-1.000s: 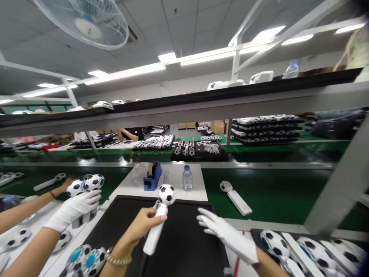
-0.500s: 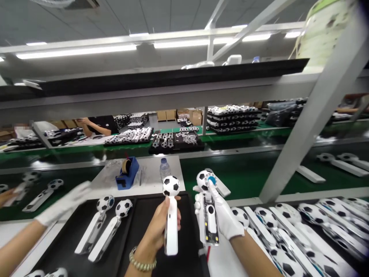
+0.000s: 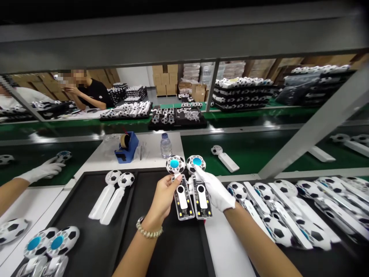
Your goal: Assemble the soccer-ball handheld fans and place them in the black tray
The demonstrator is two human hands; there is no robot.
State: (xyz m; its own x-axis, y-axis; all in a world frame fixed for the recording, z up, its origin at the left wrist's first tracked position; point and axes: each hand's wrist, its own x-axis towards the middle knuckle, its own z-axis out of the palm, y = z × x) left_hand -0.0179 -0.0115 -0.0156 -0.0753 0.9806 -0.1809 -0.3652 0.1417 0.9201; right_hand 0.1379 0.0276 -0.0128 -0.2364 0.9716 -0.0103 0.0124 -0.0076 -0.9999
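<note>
My left hand (image 3: 161,198), bare with a beaded bracelet, is closed round a soccer-ball-headed handheld gadget (image 3: 180,196). In my right hand (image 3: 219,190), which wears a white glove, is a matching soccer-ball gadget (image 3: 203,202). Both are upright side by side over the black tray (image 3: 157,246). Their blue discs and clear handle sides, with circuit boards and yellow squares inside, face me. My right index finger rests near the blue disc of its gadget. Two more gadgets (image 3: 108,200) lie white side up in the tray's left section.
A co-worker's gloved hand (image 3: 46,171) reaches to a gadget on the green belt at left. A blue tape dispenser (image 3: 127,146) and a water bottle (image 3: 166,146) stand behind the tray. Many gadgets (image 3: 278,229) fill the right side. A slanted grey post (image 3: 305,119) rises there.
The left gadget has turned from its white side to its clear side and come beside the right one. My view has tilted down. The co-worker's hand has moved left to the belt.
</note>
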